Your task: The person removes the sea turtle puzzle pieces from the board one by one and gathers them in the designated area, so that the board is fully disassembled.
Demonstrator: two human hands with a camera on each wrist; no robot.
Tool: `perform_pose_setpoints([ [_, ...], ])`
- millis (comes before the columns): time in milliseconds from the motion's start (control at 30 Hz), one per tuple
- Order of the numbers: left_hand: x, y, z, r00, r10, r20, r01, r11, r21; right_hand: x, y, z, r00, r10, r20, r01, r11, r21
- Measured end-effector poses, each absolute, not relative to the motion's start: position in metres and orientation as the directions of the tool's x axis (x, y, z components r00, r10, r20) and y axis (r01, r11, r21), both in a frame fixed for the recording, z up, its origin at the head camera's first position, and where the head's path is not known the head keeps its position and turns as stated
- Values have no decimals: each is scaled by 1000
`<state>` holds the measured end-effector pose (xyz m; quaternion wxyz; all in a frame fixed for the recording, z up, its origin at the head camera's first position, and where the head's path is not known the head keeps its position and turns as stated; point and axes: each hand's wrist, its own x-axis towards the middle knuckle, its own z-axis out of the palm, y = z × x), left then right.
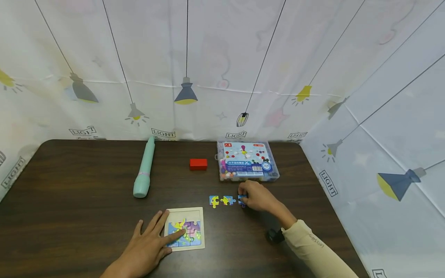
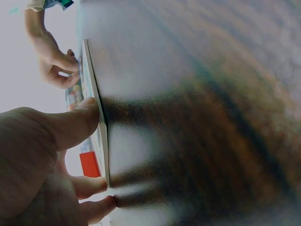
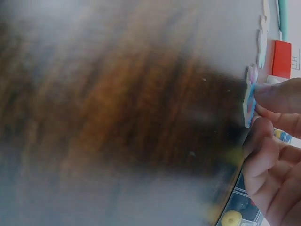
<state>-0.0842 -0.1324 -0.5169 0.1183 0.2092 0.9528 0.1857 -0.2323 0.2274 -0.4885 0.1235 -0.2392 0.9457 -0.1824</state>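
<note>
My left hand (image 1: 147,243) lies spread across the left side of a wooden puzzle tray (image 1: 185,215), one finger over the fitted pieces. In the left wrist view, its thumb presses near the tray's edge and other fingertips reach the tabletop. The tray holds a partly filled jigsaw in blue, purple and yellow, with bare wood along the top. To the right, my right hand (image 1: 259,197) pinches a blue jigsaw piece (image 3: 249,103) at the tabletop, fingers partly covering it. Two loose jigsaw pieces, one yellow-blue (image 1: 214,200) and another (image 1: 228,200), lie left of that hand.
A clear plastic box with a molecule-model label (image 1: 248,160) stands behind the right hand. A red block (image 1: 198,164) sits left of it, and a mint-green microphone-shaped object (image 1: 144,170) lies farther left. A printed curtain (image 1: 208,69) hangs behind the dark wooden table (image 1: 69,200).
</note>
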Motion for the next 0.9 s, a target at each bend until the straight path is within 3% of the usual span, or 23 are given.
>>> perform_pose_setpoints([
  [233,-83,-133,-517,-886,443,-141,357,843,403,-227,222,-488,-866,-489,-109,-421,828,-370],
  [367,-82,-133,-516,-885,444,-136,362,843,397,-221,207,-480,-838,-545,-31,-504,794,-340],
  [600,-83,-133,-515,-880,454,-136,375,843,385,-203,154,-472,-651,-759,-14,-719,622,-310],
  [767,-84,-135,-516,-869,473,-143,390,834,390,-189,109,-474,-522,-847,-104,-790,525,-315],
  [900,-84,-136,-517,-861,483,-159,394,832,391,-184,82,-483,-454,-879,-146,-824,476,-308],
])
